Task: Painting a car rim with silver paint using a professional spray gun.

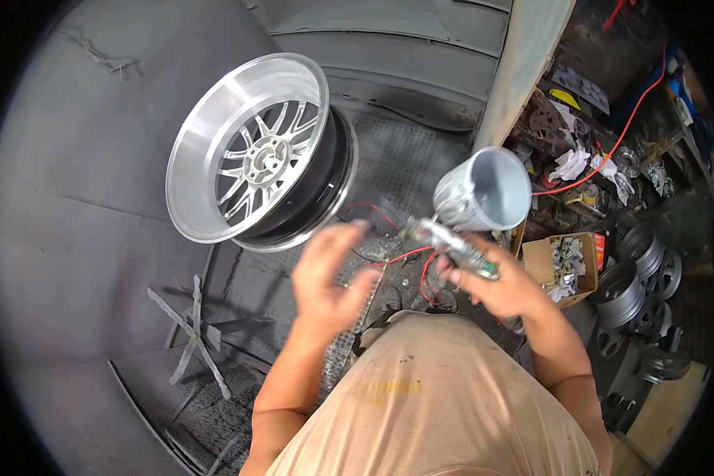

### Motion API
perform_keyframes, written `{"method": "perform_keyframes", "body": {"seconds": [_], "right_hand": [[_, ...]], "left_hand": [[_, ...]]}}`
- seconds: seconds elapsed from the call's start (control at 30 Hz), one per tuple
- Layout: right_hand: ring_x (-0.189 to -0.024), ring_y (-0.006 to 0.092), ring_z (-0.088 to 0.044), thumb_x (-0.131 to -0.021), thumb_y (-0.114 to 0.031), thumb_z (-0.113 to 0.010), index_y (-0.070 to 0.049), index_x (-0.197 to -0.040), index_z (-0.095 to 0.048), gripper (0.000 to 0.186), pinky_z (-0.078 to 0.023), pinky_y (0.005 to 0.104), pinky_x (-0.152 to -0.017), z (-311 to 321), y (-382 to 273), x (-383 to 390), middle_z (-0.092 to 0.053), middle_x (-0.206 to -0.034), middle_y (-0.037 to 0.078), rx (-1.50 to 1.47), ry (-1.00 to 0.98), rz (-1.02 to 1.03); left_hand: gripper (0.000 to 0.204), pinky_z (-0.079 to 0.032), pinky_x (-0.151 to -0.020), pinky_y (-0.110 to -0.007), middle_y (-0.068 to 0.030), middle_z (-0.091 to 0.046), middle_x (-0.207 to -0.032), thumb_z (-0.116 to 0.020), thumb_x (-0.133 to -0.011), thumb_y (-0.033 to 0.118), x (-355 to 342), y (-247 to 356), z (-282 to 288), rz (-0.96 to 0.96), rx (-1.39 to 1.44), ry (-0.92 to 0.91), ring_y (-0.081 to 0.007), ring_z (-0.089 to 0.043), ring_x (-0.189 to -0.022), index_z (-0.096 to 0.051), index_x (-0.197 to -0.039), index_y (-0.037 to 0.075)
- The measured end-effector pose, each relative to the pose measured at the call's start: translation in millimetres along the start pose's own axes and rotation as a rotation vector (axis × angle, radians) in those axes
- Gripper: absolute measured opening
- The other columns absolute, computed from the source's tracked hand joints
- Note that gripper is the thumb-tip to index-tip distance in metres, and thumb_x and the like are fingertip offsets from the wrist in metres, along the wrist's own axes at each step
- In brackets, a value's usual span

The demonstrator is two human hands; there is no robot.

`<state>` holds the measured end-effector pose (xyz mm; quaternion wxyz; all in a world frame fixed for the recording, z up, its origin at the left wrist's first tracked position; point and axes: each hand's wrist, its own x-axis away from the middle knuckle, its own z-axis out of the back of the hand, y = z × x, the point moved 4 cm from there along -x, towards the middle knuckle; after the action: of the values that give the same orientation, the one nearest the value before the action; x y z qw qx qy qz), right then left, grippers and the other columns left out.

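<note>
My right hand [492,282] grips a metal spray gun [460,247] that carries a large pale cup [477,194] on top, streaked with grey. My left hand [329,278] is raised just left of the gun, fingers apart and somewhat blurred, holding nothing. Beyond my left hand, a silver alloy wheel [197,190] with many spokes rests tilted on another rim [337,193]. A red hose [404,255] runs behind and below the gun.
Grey-coated walls [87,174] surround the wheel. A grey cross-shaped stand [190,333] is at lower left. At right are cluttered shelves [579,143], a cardboard box [536,264] of small parts, several stacked rims [617,300] and a hanging red cord [642,99].
</note>
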<state>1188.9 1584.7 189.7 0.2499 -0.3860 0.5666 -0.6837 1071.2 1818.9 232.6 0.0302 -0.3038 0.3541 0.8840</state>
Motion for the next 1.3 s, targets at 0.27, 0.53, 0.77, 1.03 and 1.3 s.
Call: {"method": "perform_keyframes", "body": {"seconds": [0.27,0.53,0.77,1.03,1.3], "right_hand": [[-0.081,0.0077,-0.060,-0.098,-0.020,-0.071,-0.001,-0.128,-0.065,0.036,-0.052,0.0285,-0.075,45.3,-29.6,-21.8,-0.069,-0.095,0.001,0.027,0.364,0.129],[-0.082,0.0042,-0.064,-0.101,-0.026,-0.068,-0.007,-0.131,-0.065,0.036,-0.050,0.0213,-0.055,-16.4,-16.2,4.5,-0.071,-0.100,-0.002,-0.215,-0.167,-0.094],[-0.067,0.0039,-0.060,-0.099,-0.023,-0.068,-0.007,-0.135,-0.064,0.040,-0.048,0.0231,-0.051,-18.0,5.5,-19.2,-0.070,-0.086,-0.003,-0.095,-0.081,-0.051],[-0.072,0.0049,-0.064,-0.098,-0.017,-0.067,-0.004,-0.126,-0.065,0.030,-0.047,0.0216,-0.047,13.3,-4.7,-39.1,-0.071,-0.091,0.001,-0.118,0.108,-0.030],[-0.074,0.0068,-0.066,-0.099,-0.017,-0.066,-0.002,-0.120,-0.065,0.026,-0.048,0.0219,-0.048,19.0,-15.6,-51.7,-0.072,-0.092,0.003,-0.024,0.146,0.062]], "left_hand": [[0.065,-0.022,-0.123,-0.058,-0.0200,-0.044,-0.158,-0.065,-0.096,0.033,31.5,-81.0,51.1,0.228,-0.774,-0.032,-0.0420,-0.036,-0.149,-0.049,-0.151,0.002],[0.064,-0.020,-0.124,-0.057,-0.0169,-0.046,-0.158,-0.062,-0.099,0.034,37.2,-91.9,55.2,0.234,-0.746,-0.002,-0.0372,-0.036,-0.151,-0.048,-0.153,0.004],[0.055,-0.021,-0.125,-0.052,-0.0158,-0.053,-0.153,-0.048,-0.106,0.038,45.7,-95.7,75.2,0.215,-0.688,0.020,-0.0351,-0.041,-0.149,-0.053,-0.149,0.004],[0.050,-0.029,-0.121,-0.050,-0.0185,-0.063,-0.141,-0.042,-0.108,0.035,73.4,-124.6,126.3,0.109,-0.634,0.106,-0.0375,-0.053,-0.139,-0.065,-0.136,0.001],[0.054,-0.023,-0.124,-0.054,-0.0169,-0.066,-0.139,-0.037,-0.110,0.044,108.8,-174.6,197.5,0.151,-0.540,0.271,-0.0375,-0.049,-0.144,-0.068,-0.125,0.002]]}}
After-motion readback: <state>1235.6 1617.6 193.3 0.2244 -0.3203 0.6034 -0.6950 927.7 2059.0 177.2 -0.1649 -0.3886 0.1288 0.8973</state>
